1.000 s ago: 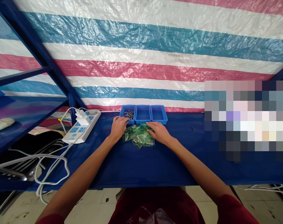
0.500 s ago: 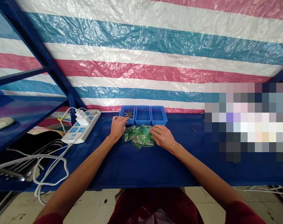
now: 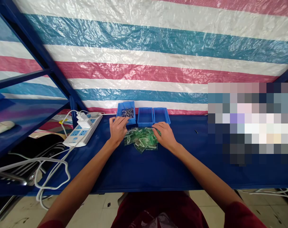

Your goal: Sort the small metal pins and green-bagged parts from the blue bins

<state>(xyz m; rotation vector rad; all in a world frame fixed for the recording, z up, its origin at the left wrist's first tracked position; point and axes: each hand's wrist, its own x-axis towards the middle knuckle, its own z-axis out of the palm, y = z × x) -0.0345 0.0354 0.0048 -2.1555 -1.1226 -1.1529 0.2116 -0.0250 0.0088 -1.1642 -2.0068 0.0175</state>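
Observation:
My left hand [image 3: 118,130] is closed on the front edge of a blue plastic bin [image 3: 126,104], which sits slightly askew from its neighbours. Small metal pins or screws [image 3: 127,113] lie heaped inside that bin. Two more blue bins, a middle one [image 3: 145,122] and a right one [image 3: 162,121], stand side by side with nothing visible in them. In front of the bins lies a pile of small clear-green plastic bags [image 3: 142,139] with light slender pieces in them. At the pile's right edge rests my right hand [image 3: 165,134], fingers stretched forward near the right bin's front.
A white power strip [image 3: 83,129] with a plugged-in adapter stands on the left of the blue tabletop [image 3: 158,172]. White cables [image 3: 52,171] loop over the left edge. A small dark pin [image 3: 196,131] lies to the right. Striped sheeting [image 3: 144,69] hangs behind; the far right is pixelated.
The left bin has moved left and back, away from the middle bin, with my left hand on it. My right hand has shifted slightly at the bags.

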